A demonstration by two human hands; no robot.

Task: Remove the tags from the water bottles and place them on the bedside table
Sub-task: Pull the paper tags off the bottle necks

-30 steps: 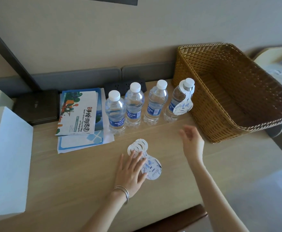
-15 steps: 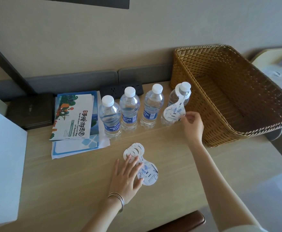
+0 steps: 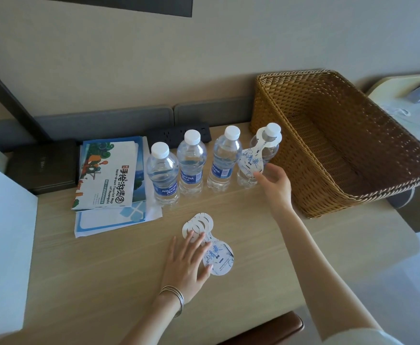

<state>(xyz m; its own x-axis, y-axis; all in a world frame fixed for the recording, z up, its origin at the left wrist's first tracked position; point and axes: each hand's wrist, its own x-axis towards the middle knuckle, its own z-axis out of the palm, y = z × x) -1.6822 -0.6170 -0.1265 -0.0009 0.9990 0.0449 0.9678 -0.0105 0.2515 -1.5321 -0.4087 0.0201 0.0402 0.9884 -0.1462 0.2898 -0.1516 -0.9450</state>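
Several clear water bottles with white caps stand in a row on the wooden table (image 3: 328, 257). The rightmost bottle (image 3: 266, 150) wears a white tag (image 3: 251, 161) looped round its neck. My right hand (image 3: 276, 185) pinches the lower edge of that tag and tilts it outward. The other bottles (image 3: 191, 163) have bare necks. A small pile of removed tags (image 3: 218, 257) lies flat in front of the row. My left hand (image 3: 186, 265), fingers straight, presses on the pile's left side and hides part of it.
A large wicker basket (image 3: 353, 135) stands right of the bottles. Brochures (image 3: 109, 175) and a dark box (image 3: 42, 165) lie to the left, a white box (image 3: 2, 245) at the left edge. A black power strip (image 3: 169, 134) sits behind the bottles. A brown chair back (image 3: 273, 327) shows below.
My right hand moved from the table up to the rightmost bottle and took the tag's lower edge, swinging it outward. My left hand stayed on the pile.
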